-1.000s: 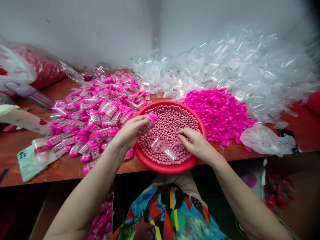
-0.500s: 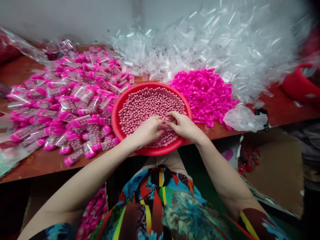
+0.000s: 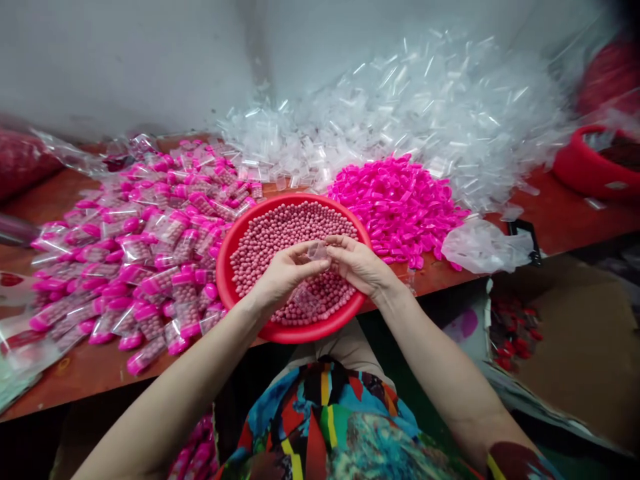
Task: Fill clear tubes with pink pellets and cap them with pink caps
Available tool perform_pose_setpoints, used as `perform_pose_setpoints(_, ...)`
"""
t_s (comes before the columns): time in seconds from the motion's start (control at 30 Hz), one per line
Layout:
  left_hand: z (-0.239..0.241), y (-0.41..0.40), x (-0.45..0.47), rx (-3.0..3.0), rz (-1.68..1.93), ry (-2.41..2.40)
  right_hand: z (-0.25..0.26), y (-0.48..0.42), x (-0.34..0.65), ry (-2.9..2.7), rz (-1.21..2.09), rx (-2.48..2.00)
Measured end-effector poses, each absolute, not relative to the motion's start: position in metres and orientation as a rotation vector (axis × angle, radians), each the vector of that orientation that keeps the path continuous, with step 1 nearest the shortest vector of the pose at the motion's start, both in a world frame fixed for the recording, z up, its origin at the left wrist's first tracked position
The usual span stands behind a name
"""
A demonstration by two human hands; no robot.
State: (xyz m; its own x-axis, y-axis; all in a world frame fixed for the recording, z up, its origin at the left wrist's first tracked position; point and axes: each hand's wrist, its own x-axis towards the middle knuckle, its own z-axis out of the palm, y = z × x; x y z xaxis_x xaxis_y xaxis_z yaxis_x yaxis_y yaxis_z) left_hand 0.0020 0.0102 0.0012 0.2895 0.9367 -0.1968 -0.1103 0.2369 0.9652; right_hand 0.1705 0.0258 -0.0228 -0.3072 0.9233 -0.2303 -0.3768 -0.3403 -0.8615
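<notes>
Over a red basin [image 3: 226, 270] of small pink beads [image 3: 280, 233], my two hands meet at a small clear plastic container [image 3: 317, 251]. My left hand [image 3: 286, 272] pinches it between thumb and fingers from the left. From the right, the curled fingers of my right hand [image 3: 361, 264] close on its other end; their tips are partly hidden. Whether any beads are inside it I cannot tell. Another clear plastic piece [image 3: 306, 300] appears to lie on the beads below my hands. Just right of the basin is a heap of bright pink caps [image 3: 400, 207].
Filled clear containers with pink caps [image 3: 150, 260] are piled at the left. A large mound of clear empty containers [image 3: 415, 113] rises against the wall. A crumpled plastic bag [image 3: 485, 248], a red bucket [image 3: 590, 167] and a cardboard box [image 3: 570, 340] are at the right.
My hands have come up from the beads, with the clear container now showing between the fingertips. The head view has tilted up, so the basin and table sit lower in it.
</notes>
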Motion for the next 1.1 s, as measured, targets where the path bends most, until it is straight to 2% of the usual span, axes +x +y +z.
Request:
perform_pose_setpoints(0.1, 0.001, 0.033, -0.01, 1.66, 0.788, 1.335, -0.02, 0.026, 0.183, -1.078, 1.429, -1.061)
perform_pose_setpoints(0.23, -0.009, 0.064, -0.014, 2.427, 0.172, 1.51, -0.029, 0.032, 0.248, -1.279, 0.815, -1.346)
perform_pose_setpoints(0.3, -0.018, 0.071, -0.004, 2.569, -0.051, 1.425, -0.039, 0.034, 0.289, -1.287, 0.561, -1.568)
perform_pose_setpoints(0.4, -0.032, 0.074, 0.018, 2.576, -0.106, 1.338, -0.058, 0.03, 0.333, -1.444, 0.358, -1.851)
perform_pose_setpoints(0.53, -0.049, 0.076, 0.037, 2.356, 0.154, 1.362, -0.081, 0.021, 0.336, -1.827, 0.31, -2.054)
perform_pose_setpoints(0.63, -0.052, 0.076, 0.036, 1.933, 0.454, 1.328, -0.092, 0.019, 0.319, -1.873, 0.278, -2.096)
perform_pose_setpoints(0.73, -0.04, 0.069, 0.027, 1.445, 0.563, 1.193, -0.094, 0.021, 0.313, -1.868, 0.281, -2.078)
perform_pose_setpoints(0.87, -0.014, 0.049, 0.011, 1.154, 0.683, 1.059, -0.076, 0.026, 0.316, -1.727, 0.323, -1.978)
perform_pose_setpoints(1.0, 0.0, 0.027, -0.002, 0.915, 0.762, 0.955, -0.039, 0.034, 0.289, -1.347, 0.682, -1.647)
perform_pose_setpoints(1.1, 0.005, 0.013, -0.007, 0.732, 0.759, 0.823, -0.012, 0.037, 0.239, -1.266, 0.982, -1.273)
